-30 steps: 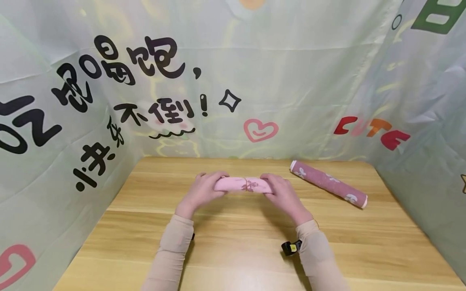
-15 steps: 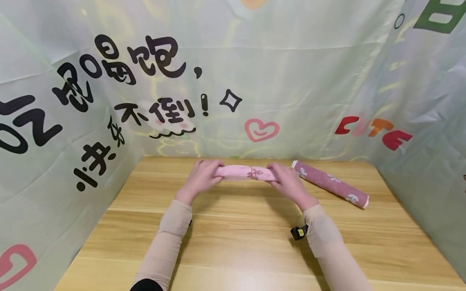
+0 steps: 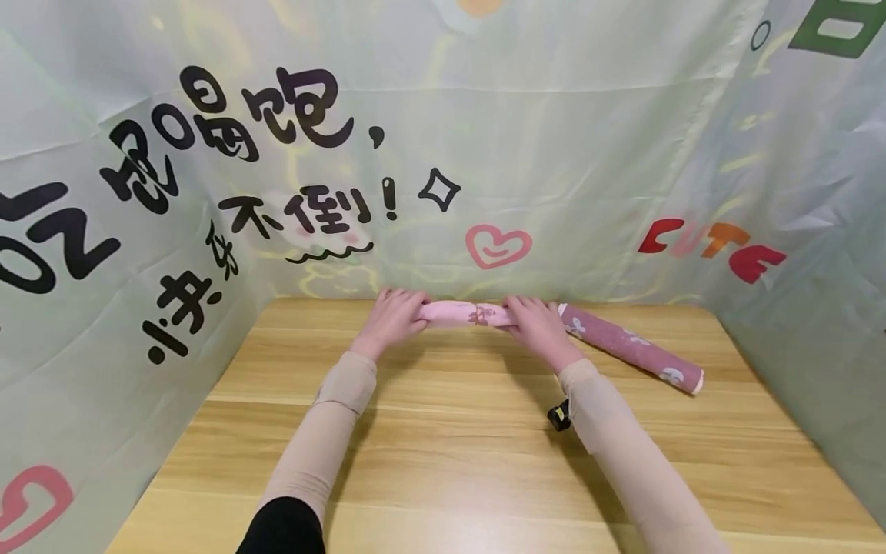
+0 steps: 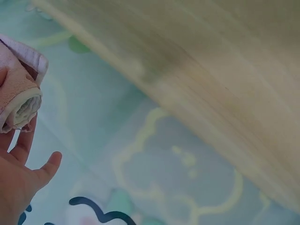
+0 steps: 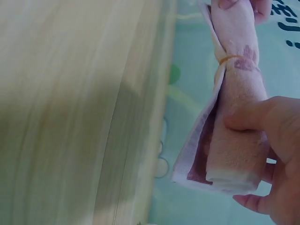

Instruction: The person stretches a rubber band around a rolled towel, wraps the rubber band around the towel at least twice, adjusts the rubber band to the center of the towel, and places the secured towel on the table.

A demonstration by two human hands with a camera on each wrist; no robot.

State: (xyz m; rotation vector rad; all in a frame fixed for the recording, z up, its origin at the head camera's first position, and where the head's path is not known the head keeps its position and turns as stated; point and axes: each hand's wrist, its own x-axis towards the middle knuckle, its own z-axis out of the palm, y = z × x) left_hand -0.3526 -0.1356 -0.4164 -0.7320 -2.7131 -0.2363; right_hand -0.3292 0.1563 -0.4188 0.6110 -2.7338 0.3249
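Observation:
A light pink rolled towel (image 3: 453,314) is held level near the back of the table, one end in each hand. Around its middle runs a thin rubber band (image 5: 233,58), and one edge flap stands loose in the right wrist view. My left hand (image 3: 396,317) grips the left end; the spiral of the towel's end (image 4: 26,110) shows in the left wrist view. My right hand (image 3: 542,327) grips the right end, thumb laid along the top of the roll. A mauve rolled towel (image 3: 630,346) with pale bow prints lies just right of my right hand.
The wooden table (image 3: 443,446) has its back edge right by the hanging printed cloth (image 3: 588,169). Cloth also encloses the left and right sides. A small black device (image 3: 559,415) sits at the right wrist.
Both hands have carried the pink towel away from the body, toward the table's back edge. The mauve towel has stayed in place.

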